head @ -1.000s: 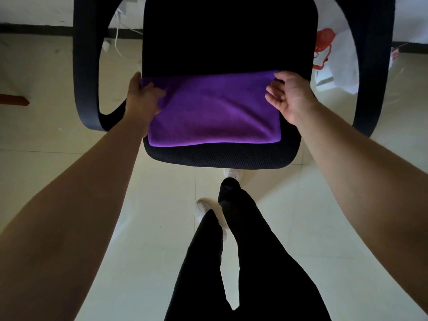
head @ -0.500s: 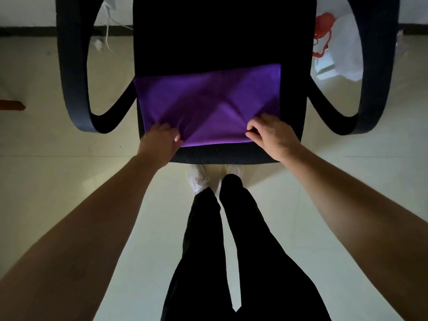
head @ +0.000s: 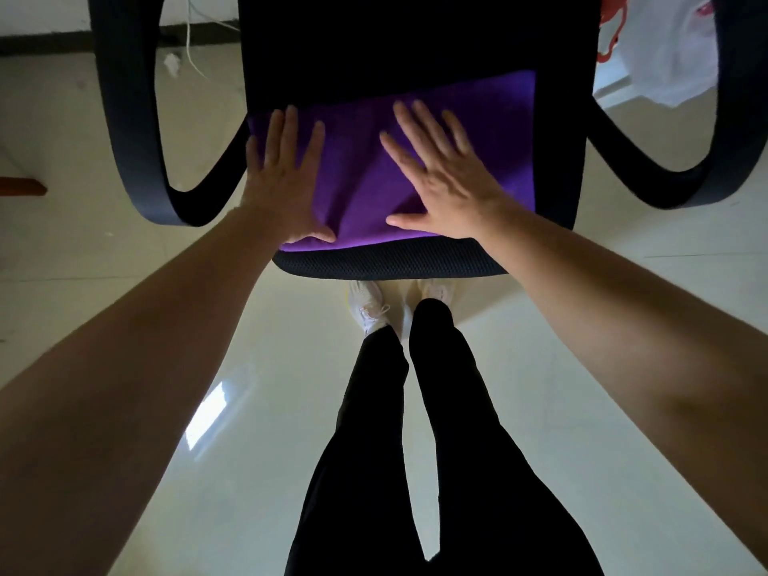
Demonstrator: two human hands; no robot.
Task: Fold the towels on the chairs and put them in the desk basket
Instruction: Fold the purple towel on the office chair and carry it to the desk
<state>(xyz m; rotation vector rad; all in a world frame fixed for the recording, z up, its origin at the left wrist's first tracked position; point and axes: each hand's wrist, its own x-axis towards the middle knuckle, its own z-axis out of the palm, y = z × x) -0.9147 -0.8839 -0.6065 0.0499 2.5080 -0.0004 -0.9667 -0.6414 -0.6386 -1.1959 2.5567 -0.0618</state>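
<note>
A purple towel [head: 503, 135] lies folded on the seat of a black office chair [head: 395, 264], covering the front part of the seat. My left hand [head: 286, 180] lies flat on the towel's left side, fingers straight and spread. My right hand [head: 444, 176] presses flat on the towel's middle, fingers spread and pointing away from me. Neither hand grips the cloth. A soft crease runs down the towel between the two hands. No basket is in view.
The chair's curved black armrests stand at the left [head: 133, 118] and right [head: 739, 139]. A white plastic bag with red print [head: 665, 47] lies on the pale tiled floor behind the chair. My legs and white shoes [head: 370, 309] are right before the seat.
The hands let go of the towel's near edge, which they pinched half a second ago, and now lie flat and spread on top of the towel.
</note>
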